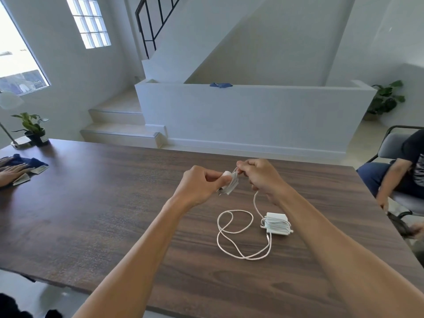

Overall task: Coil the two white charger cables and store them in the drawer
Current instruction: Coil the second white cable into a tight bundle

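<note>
My left hand (198,183) grips a white charger block (229,184) above the dark wooden table (91,203), with a few turns of white cable around it. My right hand (261,177) pinches that same cable close to the block. The rest of this cable (231,232) hangs down from my right hand and lies in loose loops on the table. Beside the loops, to the right, a second white charger (276,223) rests on the table with its cable wound tightly around it. No drawer is in view.
Another person's hand (10,172) rests on a blue cloth (27,162) at the table's left edge. A potted plant (34,131) stands at the far left corner. A person sits on a chair (394,171) off the right side. Stairs rise behind the table.
</note>
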